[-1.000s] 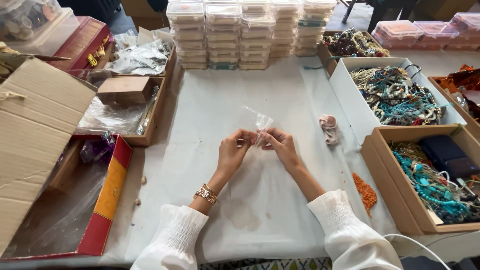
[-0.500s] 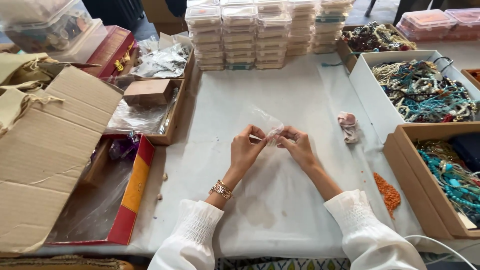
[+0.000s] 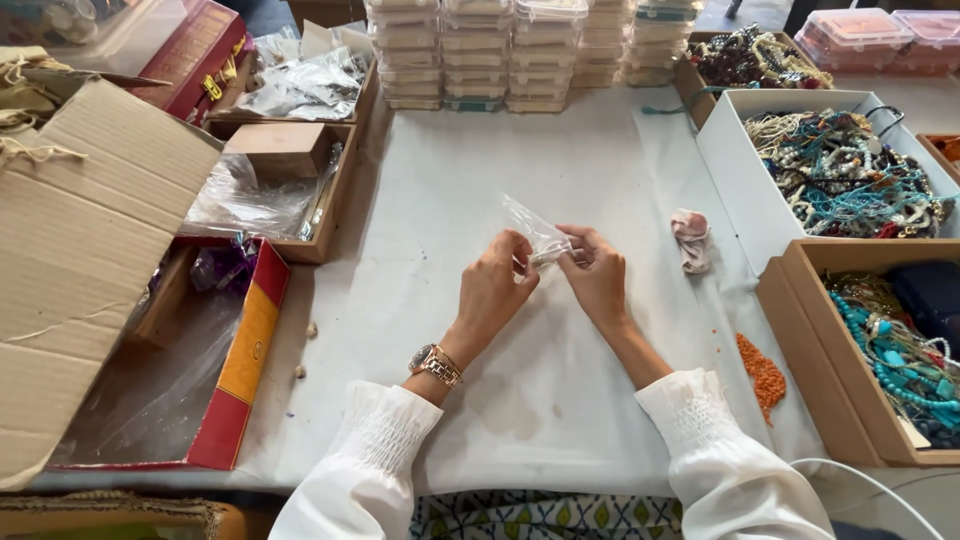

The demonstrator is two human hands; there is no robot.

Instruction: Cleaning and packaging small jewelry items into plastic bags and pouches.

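Both of my hands meet over the middle of the white-covered table (image 3: pixel 560 160). Between them I hold a small clear plastic bag (image 3: pixel 535 228), its loose end pointing up and to the left. My left hand (image 3: pixel 495 285), with a gold watch on the wrist, pinches the bag's lower edge. My right hand (image 3: pixel 598 272) grips the same edge from the right. What is inside the bag is too small to tell.
Stacks of clear plastic boxes (image 3: pixel 475 55) line the far edge. Boxes of beaded jewellery stand at the right: a white one (image 3: pixel 840 170) and a brown one (image 3: pixel 880 350). A crumpled pink cloth (image 3: pixel 690 238) and a pile of orange beads (image 3: pixel 762 372) lie nearby. Cardboard (image 3: pixel 80 260) and a red box (image 3: pixel 235 370) fill the left.
The bag has tipped from upright to leaning up-left. Both hands have kept hold of it and shifted slightly; the camera view has moved a little.
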